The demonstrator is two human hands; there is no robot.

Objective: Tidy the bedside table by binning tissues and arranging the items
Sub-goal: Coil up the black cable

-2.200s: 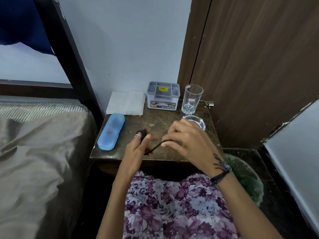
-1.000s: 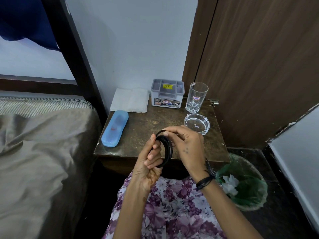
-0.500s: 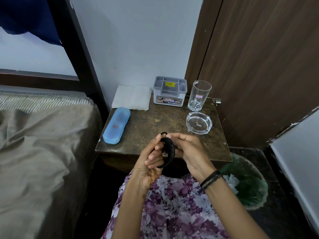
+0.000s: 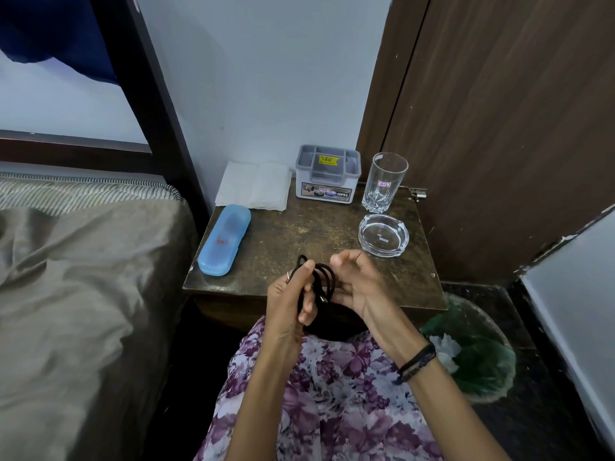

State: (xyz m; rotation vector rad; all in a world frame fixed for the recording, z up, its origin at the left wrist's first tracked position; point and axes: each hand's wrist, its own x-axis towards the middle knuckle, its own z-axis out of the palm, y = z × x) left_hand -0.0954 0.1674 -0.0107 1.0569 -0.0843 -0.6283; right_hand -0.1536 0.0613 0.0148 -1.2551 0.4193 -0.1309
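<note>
I'm pinching the coiled black cable (image 4: pixel 319 281) in my left hand (image 4: pixel 291 297) just before the ashtray (image 4: pixel 383 237), right hand (image 4: pixel 357 281) open-fingered, probably keeping loops together.

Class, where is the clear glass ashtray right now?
In the head view, the clear glass ashtray sits on the brown table's right side, just in front of the tall glass.

A coiled black cable (image 4: pixel 324 277) is gripped in the left hand (image 4: pixel 291 299), with the right hand (image 4: pixel 361 284) cupped loosely beside it, over the front edge of the bedside table (image 4: pixel 299 234). Further back, a blue case (image 4: pixel 224 239), folded tissues (image 4: pixel 254 186), a grey organiser (image 4: pixel 327 174), a glass (image 4: pixel 384 183) and an ashtray (image 4: pixel 383 234) are laid out. A green-lined bin (image 4: pixel 479 354) is tucked at the right.
</note>
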